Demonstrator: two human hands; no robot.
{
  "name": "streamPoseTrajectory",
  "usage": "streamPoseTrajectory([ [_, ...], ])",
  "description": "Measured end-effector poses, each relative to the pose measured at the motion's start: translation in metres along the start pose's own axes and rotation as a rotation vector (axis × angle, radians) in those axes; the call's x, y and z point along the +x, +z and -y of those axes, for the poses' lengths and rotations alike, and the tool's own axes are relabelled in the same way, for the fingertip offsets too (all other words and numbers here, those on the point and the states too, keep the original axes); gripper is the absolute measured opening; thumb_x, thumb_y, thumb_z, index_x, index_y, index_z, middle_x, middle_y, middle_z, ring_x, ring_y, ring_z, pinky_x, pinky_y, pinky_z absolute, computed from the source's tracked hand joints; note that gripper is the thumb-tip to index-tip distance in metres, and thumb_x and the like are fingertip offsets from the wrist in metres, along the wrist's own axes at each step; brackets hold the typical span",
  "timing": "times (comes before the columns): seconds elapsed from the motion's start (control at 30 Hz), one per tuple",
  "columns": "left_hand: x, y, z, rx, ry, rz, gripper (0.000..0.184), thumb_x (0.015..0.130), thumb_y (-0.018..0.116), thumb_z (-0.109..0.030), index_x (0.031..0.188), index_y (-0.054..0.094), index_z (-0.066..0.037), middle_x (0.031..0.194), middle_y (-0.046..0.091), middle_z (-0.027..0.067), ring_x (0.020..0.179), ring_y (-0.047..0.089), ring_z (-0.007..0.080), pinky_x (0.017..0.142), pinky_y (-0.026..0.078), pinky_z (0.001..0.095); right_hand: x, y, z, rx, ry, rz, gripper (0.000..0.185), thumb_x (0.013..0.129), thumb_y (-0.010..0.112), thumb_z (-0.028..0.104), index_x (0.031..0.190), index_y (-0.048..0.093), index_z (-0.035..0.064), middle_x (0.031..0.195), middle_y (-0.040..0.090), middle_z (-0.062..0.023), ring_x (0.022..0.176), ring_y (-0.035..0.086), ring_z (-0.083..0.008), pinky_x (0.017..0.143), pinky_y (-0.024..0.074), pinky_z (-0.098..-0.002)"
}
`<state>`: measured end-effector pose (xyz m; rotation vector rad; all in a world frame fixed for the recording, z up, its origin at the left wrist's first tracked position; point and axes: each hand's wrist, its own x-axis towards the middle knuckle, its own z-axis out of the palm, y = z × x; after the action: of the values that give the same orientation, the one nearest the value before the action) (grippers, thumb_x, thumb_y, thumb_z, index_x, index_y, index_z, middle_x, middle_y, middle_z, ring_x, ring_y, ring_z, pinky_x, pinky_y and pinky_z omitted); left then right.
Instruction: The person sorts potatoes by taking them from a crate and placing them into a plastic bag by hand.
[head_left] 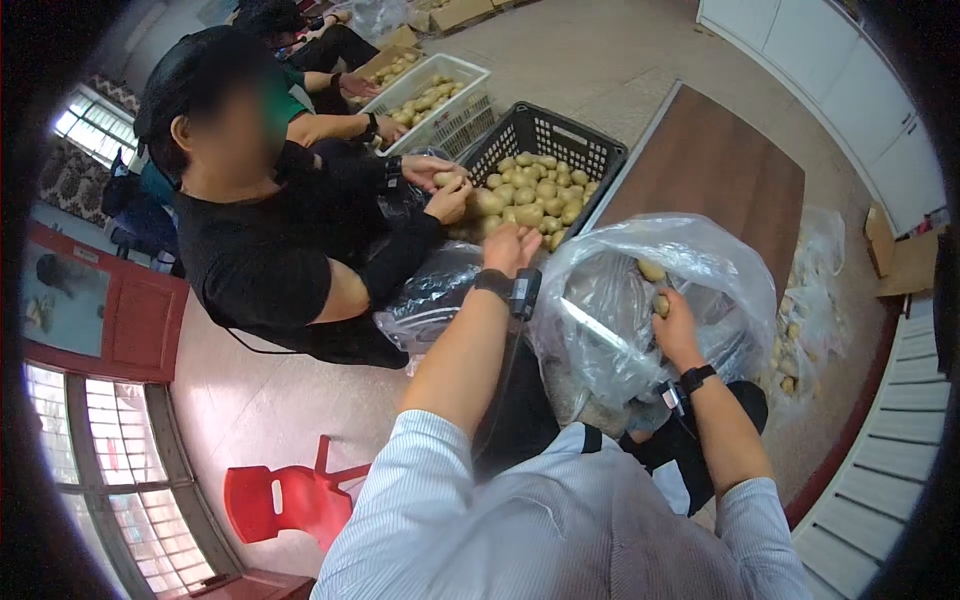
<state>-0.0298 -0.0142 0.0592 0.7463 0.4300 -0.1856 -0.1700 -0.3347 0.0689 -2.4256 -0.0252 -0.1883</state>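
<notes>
At the near edge of the black crate (616, 150), my left hand (512, 248) rests beside the heaped potatoes (530, 190), its fingers loosely bent and apart, holding nothing that I can see. My right hand (677, 325) is inside the mouth of a large clear plastic bag (600, 300), closed on a potato (661, 306). Another potato (651, 270) shows just beyond it, against the plastic. The bag stands upright in front of my body.
A co-worker (270, 260) sits at the left, both hands at the crate. Behind are other people and a white crate (470, 75). A brown board (700, 160) lies beyond the bag, a red chair (300, 500) stands lower left, and filled bags (805, 310) lie right.
</notes>
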Motion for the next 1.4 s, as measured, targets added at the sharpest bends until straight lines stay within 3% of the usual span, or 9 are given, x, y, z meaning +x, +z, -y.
streamPoseTrajectory([
  [0.2, 0.001, 0.006, 0.007, 0.038, -0.048, 0.031, 0.02, 0.093, 0.043, -0.01, 0.108, 0.044, 0.004, 0.105, 0.05, 0.0176, 0.1, 0.058, 0.0359, 0.085, 0.054, 0.0431, 0.007, 0.007, 0.009, 0.107, 0.173, 0.01, 0.045, 0.074, 0.066, 0.005, 0.117, 0.054, 0.0028, 0.098, 0.064, -0.0202, 0.09, 0.062, -0.0379, 0.081, 0.0487, -0.0415],
  [0.37, -0.017, 0.028, 0.004, 0.303, -0.148, 0.034, 0.021, 0.092, 0.049, -0.014, 0.106, 0.047, 0.001, 0.099, 0.053, 0.0124, 0.094, 0.061, 0.0314, 0.078, 0.056, 0.0406, 0.013, 0.019, 0.021, 0.618, 0.393, 0.168, 0.047, 0.082, 0.068, 0.017, 0.121, 0.05, -0.0015, 0.092, 0.064, -0.0103, 0.073, 0.063, -0.0162, 0.066, 0.0522, -0.0301],
  [0.47, -0.021, 0.032, 0.008, 0.401, -0.187, 0.08, 0.02, 0.092, 0.05, -0.017, 0.104, 0.049, -0.001, 0.094, 0.056, 0.0112, 0.084, 0.062, 0.0273, 0.072, 0.056, 0.0382, 0.018, 0.024, 0.035, 0.742, 0.408, 0.24, 0.044, 0.087, 0.065, 0.021, 0.12, 0.049, -0.0032, 0.089, 0.063, -0.0086, 0.067, 0.062, -0.012, 0.058, 0.0514, -0.0264],
  [0.57, -0.027, 0.041, 0.006, 0.469, -0.295, 0.133, 0.025, 0.093, 0.052, -0.021, 0.111, 0.049, -0.003, 0.103, 0.056, 0.012, 0.088, 0.061, 0.028, 0.075, 0.054, 0.0402, 0.024, 0.021, 0.056, 0.716, 0.409, 0.313, 0.032, 0.093, 0.056, 0.021, 0.117, 0.051, -0.0001, 0.09, 0.062, -0.0076, 0.066, 0.061, -0.0111, 0.057, 0.0506, -0.0237],
  [0.63, -0.034, 0.048, 0.004, 0.62, -0.318, 0.146, 0.02, 0.092, 0.05, -0.021, 0.104, 0.052, -0.005, 0.09, 0.059, 0.0067, 0.074, 0.064, 0.0209, 0.058, 0.053, 0.0323, 0.029, 0.019, 0.067, 0.707, 0.385, 0.345, 0.031, 0.094, 0.055, 0.023, 0.115, 0.052, 0.0003, 0.087, 0.061, -0.0064, 0.063, 0.06, -0.0101, 0.056, 0.0497, -0.0234],
  [0.73, -0.042, 0.056, 0.0, 0.71, -0.339, 0.215, 0.024, 0.091, 0.051, -0.024, 0.108, 0.051, -0.006, 0.092, 0.06, 0.005, 0.073, 0.064, 0.0199, 0.055, 0.052, 0.0308, 0.036, 0.019, 0.081, 0.705, 0.351, 0.381, 0.03, 0.095, 0.054, 0.026, 0.112, 0.053, 0.0011, 0.081, 0.059, -0.0038, 0.06, 0.057, -0.0084, 0.054, 0.0482, -0.0228],
  [0.97, -0.06, 0.07, -0.003, 0.81, -0.387, 0.186, 0.034, 0.092, 0.054, -0.035, 0.111, 0.053, -0.007, 0.107, 0.059, 0.0091, 0.077, 0.066, 0.0243, 0.061, 0.052, 0.0318, 0.048, 0.023, 0.093, 0.765, 0.339, 0.379, 0.031, 0.096, 0.051, 0.03, 0.107, 0.054, 0.0012, 0.075, 0.057, -0.0011, 0.06, 0.054, -0.0076, 0.051, 0.046, -0.0222],
  [1.2, -0.053, 0.067, 0.003, 0.677, -0.512, 0.412, 0.033, 0.095, 0.053, -0.035, 0.114, 0.053, -0.008, 0.102, 0.062, 0.009, 0.077, 0.066, 0.0217, 0.054, 0.053, 0.0262, 0.052, 0.022, 0.105, 0.816, 0.266, 0.371, 0.039, 0.096, 0.049, 0.032, 0.118, 0.053, -0.001, 0.078, 0.06, -0.0045, 0.063, 0.055, -0.0106, 0.053, 0.0462, -0.0247],
  [1.4, -0.035, 0.054, 0.001, 0.454, -0.426, 0.342, 0.029, 0.095, 0.052, -0.029, 0.114, 0.053, -0.007, 0.097, 0.063, 0.0084, 0.069, 0.062, 0.0177, 0.053, 0.054, 0.026, 0.045, 0.035, 0.069, 0.733, 0.227, 0.336, 0.035, 0.096, 0.049, 0.028, 0.114, 0.056, -0.002, 0.081, 0.061, -0.0057, 0.067, 0.057, -0.0117, 0.058, 0.049, -0.0284],
])
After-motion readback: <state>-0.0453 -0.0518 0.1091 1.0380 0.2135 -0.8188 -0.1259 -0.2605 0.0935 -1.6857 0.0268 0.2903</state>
